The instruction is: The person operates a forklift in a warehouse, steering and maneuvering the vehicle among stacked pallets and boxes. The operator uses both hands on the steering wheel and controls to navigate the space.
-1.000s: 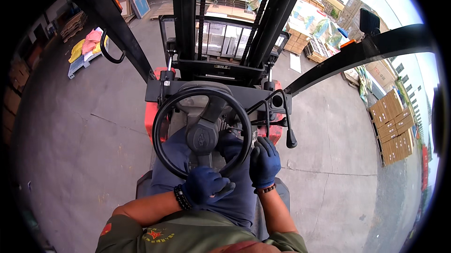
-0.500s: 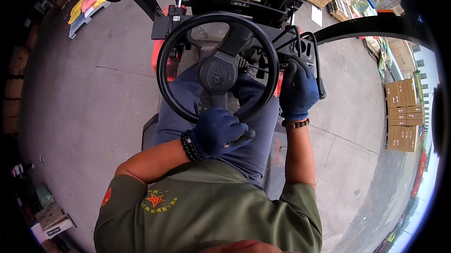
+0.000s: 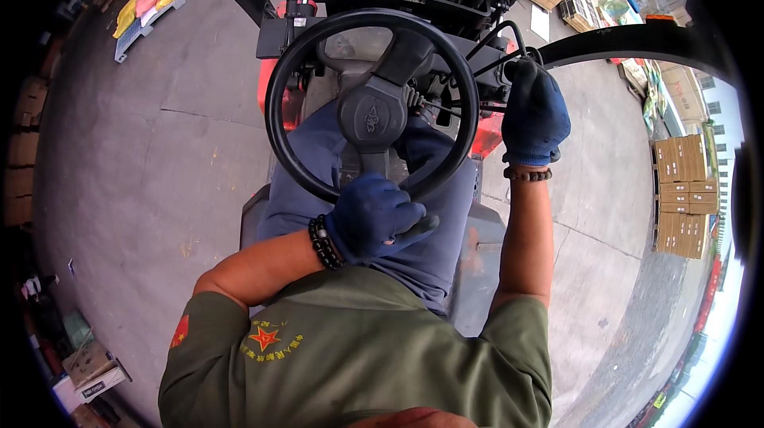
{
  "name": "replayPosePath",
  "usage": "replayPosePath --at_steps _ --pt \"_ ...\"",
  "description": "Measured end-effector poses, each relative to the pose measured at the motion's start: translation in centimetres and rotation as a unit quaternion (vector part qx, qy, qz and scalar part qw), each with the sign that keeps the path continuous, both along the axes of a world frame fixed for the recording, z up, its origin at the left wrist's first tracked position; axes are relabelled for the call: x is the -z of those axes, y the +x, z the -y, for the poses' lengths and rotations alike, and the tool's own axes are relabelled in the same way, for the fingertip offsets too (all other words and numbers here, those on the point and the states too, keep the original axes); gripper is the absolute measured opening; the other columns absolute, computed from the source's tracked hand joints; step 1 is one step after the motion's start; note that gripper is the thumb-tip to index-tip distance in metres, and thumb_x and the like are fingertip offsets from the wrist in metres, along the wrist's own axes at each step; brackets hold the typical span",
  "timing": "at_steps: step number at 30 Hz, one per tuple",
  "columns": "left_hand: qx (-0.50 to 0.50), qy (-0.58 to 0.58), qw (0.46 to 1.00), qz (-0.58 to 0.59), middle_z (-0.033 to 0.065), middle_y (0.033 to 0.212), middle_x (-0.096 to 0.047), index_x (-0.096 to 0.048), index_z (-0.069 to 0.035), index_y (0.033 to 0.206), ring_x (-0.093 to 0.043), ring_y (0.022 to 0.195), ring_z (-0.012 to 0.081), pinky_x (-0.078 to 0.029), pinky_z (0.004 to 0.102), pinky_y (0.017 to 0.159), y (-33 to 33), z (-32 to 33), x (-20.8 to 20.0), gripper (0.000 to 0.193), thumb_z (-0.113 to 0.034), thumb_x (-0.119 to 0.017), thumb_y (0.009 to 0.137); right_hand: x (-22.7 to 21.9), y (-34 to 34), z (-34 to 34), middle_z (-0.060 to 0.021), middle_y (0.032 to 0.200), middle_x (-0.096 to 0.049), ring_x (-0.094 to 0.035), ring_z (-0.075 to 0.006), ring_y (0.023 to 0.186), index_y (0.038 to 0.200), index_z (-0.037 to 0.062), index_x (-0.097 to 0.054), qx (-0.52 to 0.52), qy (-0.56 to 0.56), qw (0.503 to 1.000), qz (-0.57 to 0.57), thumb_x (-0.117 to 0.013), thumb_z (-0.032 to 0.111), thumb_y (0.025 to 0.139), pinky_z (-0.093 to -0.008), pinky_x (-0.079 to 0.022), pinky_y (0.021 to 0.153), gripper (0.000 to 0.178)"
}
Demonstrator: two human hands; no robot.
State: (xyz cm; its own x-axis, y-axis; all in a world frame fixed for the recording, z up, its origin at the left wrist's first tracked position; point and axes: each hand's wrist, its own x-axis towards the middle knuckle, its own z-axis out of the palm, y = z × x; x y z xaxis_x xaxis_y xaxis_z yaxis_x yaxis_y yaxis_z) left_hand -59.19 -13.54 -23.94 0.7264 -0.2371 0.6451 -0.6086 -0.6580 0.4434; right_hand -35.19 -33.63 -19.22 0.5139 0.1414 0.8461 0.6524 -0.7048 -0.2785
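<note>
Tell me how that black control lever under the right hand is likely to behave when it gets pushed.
The control lever is a thin black bent rod, so it probably feels stiff rather than floppy. It runs back into the console, so it likely pivots instead of sliding free. The right hand wears a blue glove closed over its top, which probably keeps it from slipping. The left hand rests on the steering wheel.

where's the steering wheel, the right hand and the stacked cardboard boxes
steering wheel [image 3: 278,122], head view, left side of the black rim
right hand [image 3: 535,114], head view, back of the blue glove
stacked cardboard boxes [image 3: 684,193], head view, top of the stack

Daylit grey concrete yard floor [image 3: 159,157], stacked cardboard boxes [image 3: 684,189] right.
</note>
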Motion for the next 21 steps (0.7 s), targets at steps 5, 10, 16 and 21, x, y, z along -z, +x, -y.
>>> replayPosePath --at_steps 5,10,16,21 --pt "0.001 -0.007 1.000 -0.013 0.0033 0.072 -0.067 -0.079 -0.013 0.087 -0.064 0.065 0.0257 -0.049 0.0411 0.064 -2.5 -0.5 -5.9 0.018 -0.023 -0.093 0.090 -6.7 -2.1 -1.2 -0.0053 0.091 -0.084 -0.082 -0.0251 0.080 0.107 0.0123 -0.087 0.063 -0.057 0.996 -0.034 -0.069 0.035 0.117 -0.0358 -0.061 0.071 0.030" --pt "0.004 -0.005 1.000 -0.003 0.0036 0.072 -0.067 -0.079 -0.013 0.087 -0.065 0.065 0.0255 -0.049 0.0411 0.064 -4.1 -2.6 -10.8 0.018 -0.023 -0.093 0.090 -12.0 -3.1 -3.5 -0.0040 0.089 -0.083 -0.082 -0.0229 0.080 0.108 0.0116 -0.086 0.049 -0.039 0.998 -0.013 -0.065 0.034 0.119 -0.0345 -0.059 0.070 0.032" --pt "0.002 -0.022 1.000 0.019 0.0029 0.071 -0.065 -0.078 -0.013 0.087 -0.065 0.065 0.0244 -0.048 0.0410 0.063 -4.6 -5.5 -11.7 0.020 -0.024 -0.094 0.089 -14.0 -3.5 -7.1 -0.0060 0.093 -0.083 -0.081 -0.0253 0.080 0.107 0.0116 -0.086 0.026 -0.021 0.999 -0.017 -0.067 0.030 0.117 -0.0358 -0.060 0.070 0.028" --pt "0.002 -0.028 0.999 0.028 0.0021 0.071 -0.065 -0.079 -0.013 0.087 -0.064 0.064 0.0240 -0.047 0.0409 0.063 -6.9 -9.1 -13.2 0.020 -0.025 -0.095 0.089 -15.2 -5.6 -10.6 -0.0042 0.088 -0.083 -0.080 -0.0218 0.077 0.106 0.0100 -0.085 0.033 -0.038 0.999 0.004 -0.064 0.030 0.119 -0.0341 -0.058 0.069 0.032"
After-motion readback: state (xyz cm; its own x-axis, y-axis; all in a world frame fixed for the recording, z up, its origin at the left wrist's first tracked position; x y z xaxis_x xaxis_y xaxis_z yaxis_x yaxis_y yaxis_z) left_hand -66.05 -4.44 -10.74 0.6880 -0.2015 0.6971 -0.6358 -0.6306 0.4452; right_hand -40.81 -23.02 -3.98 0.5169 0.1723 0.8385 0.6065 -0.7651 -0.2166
